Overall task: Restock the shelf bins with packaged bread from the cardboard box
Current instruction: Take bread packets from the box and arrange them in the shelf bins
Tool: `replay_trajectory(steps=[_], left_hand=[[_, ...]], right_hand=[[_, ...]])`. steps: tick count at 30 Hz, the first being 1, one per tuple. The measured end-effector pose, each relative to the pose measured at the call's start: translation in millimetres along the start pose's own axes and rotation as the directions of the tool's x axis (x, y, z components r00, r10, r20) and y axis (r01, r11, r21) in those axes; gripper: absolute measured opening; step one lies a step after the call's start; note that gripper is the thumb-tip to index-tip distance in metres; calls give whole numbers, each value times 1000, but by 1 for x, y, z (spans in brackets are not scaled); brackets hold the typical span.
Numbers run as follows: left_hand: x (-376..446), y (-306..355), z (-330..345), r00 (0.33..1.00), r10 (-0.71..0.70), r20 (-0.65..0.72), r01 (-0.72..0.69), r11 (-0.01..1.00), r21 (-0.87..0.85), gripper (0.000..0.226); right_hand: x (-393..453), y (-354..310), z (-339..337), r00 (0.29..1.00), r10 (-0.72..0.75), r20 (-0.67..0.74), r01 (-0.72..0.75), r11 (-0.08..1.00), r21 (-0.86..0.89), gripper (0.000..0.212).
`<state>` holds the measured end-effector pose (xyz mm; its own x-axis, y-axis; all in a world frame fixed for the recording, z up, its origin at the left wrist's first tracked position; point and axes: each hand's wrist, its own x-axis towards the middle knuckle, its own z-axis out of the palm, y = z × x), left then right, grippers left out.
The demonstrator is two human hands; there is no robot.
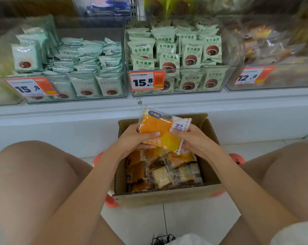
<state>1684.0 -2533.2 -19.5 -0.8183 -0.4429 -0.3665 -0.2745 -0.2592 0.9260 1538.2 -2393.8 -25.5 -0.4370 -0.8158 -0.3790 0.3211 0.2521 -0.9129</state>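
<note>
Step in hand: transfer from box to bin. The cardboard box (167,195), on the floor between the knees, holds more packs. Above it, left hand (132,140) and right hand (193,138) both grip one orange bread pack (160,131). Next: lift it to the matching shelf bin (273,76), probably far right.

Orange price tags: one reading 15.8 (31,87) at 9 o'clock, a second 15.8 (146,81) near centre, a 12.8 (254,75) at 2 o'clock. White tiled floor (193,223) at 6 o'clock. Pink stool (237,158) under the carton. Bare knees at both sides.
</note>
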Motion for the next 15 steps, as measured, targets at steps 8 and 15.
replay_trajectory(steps=[8, 15], left_hand=[[-5, 142, 33, 935, 355, -7, -348, 918, 192, 30], [21, 270, 52, 156, 984, 91, -316, -37, 948, 39]], right_hand=[[-31, -150, -20, 936, -341, -89, 340, 940, -17, 50], [-54, -328, -61, 627, -720, -297, 717, 683, -142, 89]])
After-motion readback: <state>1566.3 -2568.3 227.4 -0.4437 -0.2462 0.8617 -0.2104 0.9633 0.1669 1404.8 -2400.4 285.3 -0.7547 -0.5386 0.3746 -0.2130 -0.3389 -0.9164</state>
